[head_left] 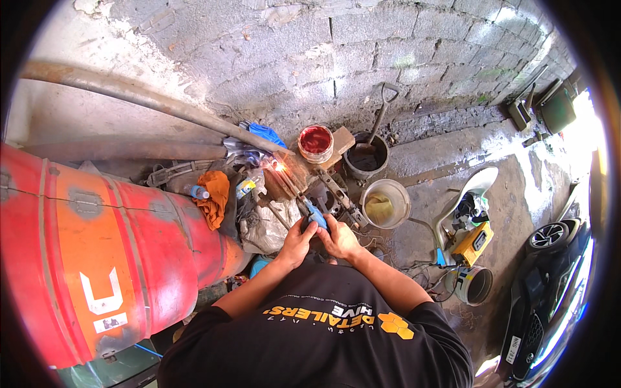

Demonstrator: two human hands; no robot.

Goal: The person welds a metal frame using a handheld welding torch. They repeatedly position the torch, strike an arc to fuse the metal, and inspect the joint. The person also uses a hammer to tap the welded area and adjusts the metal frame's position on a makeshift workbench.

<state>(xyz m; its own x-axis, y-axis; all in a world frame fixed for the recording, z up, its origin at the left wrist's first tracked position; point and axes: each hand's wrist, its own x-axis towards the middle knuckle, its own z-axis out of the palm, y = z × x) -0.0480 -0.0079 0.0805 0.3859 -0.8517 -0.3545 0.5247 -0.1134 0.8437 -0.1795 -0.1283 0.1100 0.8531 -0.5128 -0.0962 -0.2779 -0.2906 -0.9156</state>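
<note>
Both my hands meet in front of my body around a blue hand tool (315, 215), which they partly cover, so its exact kind is hidden. My left hand (299, 242) is closed on its near left side. My right hand (339, 239) grips it from the right. A thin, bright line runs from the tool up and left to an orange glow (279, 166) beside a brown board (288, 181). Close to the right hand lies a dark metal bar with holes (337, 193). A crumpled, pale plastic bag (266, 227) is left of my left hand.
A large red-orange drum (155, 226) fills the left side. Ahead are a paint bucket (315, 142), a black bucket (381, 158) with a shovel (381, 113), and a whitish bucket (404, 204). Rightward are a yellow case (472, 244), an open can (479, 286) and a dark car (550, 291).
</note>
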